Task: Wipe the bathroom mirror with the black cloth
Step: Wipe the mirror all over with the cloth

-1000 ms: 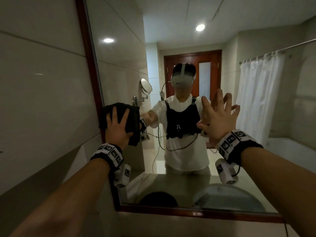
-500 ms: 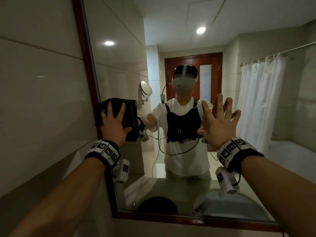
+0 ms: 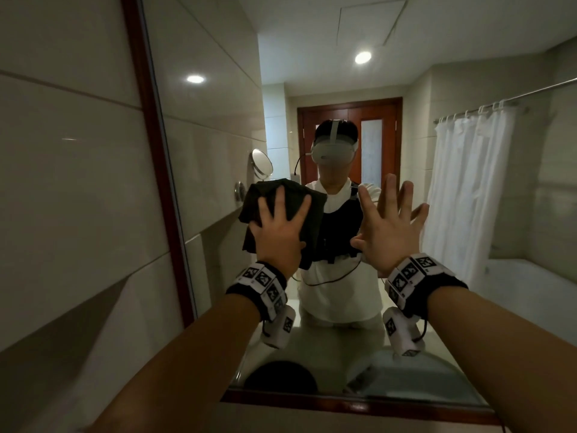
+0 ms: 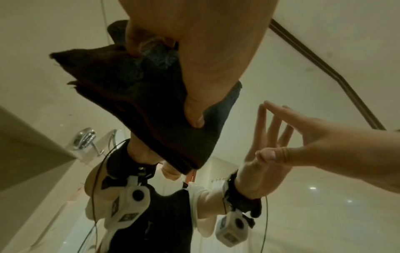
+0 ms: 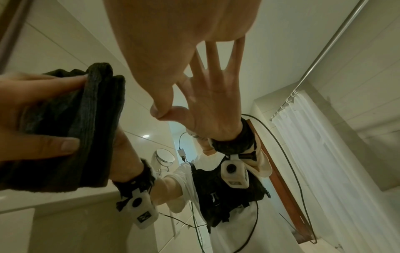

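The bathroom mirror (image 3: 312,73) fills the view, with a dark wooden frame (image 3: 150,151) along its left side. My left hand (image 3: 281,226) presses the folded black cloth (image 3: 293,198) flat on the glass with straight, spread fingers, left of centre. The left wrist view shows the cloth (image 4: 151,102) sandwiched between the left hand (image 4: 205,59) and the glass. My right hand (image 3: 387,226) lies flat on the mirror just to the right, fingers spread, holding nothing. In the right wrist view the right hand (image 5: 173,51) meets its own reflection, with the cloth (image 5: 86,128) beside it.
A tiled wall (image 3: 62,182) runs along the left of the frame. The glass reflects a person in a headset, a round shaving mirror (image 3: 262,162), a white shower curtain (image 3: 462,198) and a sink basin (image 3: 406,379). The mirror's lower frame edge (image 3: 343,404) sits just below my forearms.
My left hand has slid the cloth to the right, away from the left frame toward the mirror's middle. The right hand stays flat on the glass.
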`<state>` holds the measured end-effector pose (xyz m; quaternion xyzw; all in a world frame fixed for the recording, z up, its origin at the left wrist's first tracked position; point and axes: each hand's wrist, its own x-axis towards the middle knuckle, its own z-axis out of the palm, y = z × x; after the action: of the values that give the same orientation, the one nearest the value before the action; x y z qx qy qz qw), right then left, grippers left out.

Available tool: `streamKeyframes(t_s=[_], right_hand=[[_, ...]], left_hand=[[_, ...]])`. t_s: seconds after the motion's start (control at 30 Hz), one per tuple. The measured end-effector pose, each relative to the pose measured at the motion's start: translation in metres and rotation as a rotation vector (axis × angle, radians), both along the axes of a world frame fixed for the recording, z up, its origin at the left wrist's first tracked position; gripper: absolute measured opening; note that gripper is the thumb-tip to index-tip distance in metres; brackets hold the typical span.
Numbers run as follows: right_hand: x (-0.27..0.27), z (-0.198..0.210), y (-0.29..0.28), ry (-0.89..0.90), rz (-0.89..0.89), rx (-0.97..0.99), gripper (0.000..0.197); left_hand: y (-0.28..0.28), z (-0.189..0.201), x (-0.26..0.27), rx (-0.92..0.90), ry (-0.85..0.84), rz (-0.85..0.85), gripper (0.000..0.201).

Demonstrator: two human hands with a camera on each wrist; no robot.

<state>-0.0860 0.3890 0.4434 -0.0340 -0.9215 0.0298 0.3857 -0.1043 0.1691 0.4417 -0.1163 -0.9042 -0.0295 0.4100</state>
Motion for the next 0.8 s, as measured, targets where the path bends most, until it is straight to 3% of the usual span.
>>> streamKeyframes(t_s=[0.23,0.57,0.67,0.8], right_hand=[[-0.003,-0.004,0.005,0.033,-0.008,0.027,0.113],[0.006,0.000,0.002,-0.001,-0.002,0.011,0.110],[0.014,0.006,-0.001,-0.017,-0.020,0.018,0.103],[0.021,0.031,-0.008,0.151,0.004,0.038,0.084]], left_hand=[[-0.019,0.000,-0.001,-0.060,0.024,0.039,0.104],[-0.118,0.019,-0.015,0.150,-0.084,0.136,0.106],[-0.137,0.025,-0.020,0.191,-0.110,0.136,0.108],[-0.148,0.035,-0.022,0.236,-0.130,0.106,0.109]])
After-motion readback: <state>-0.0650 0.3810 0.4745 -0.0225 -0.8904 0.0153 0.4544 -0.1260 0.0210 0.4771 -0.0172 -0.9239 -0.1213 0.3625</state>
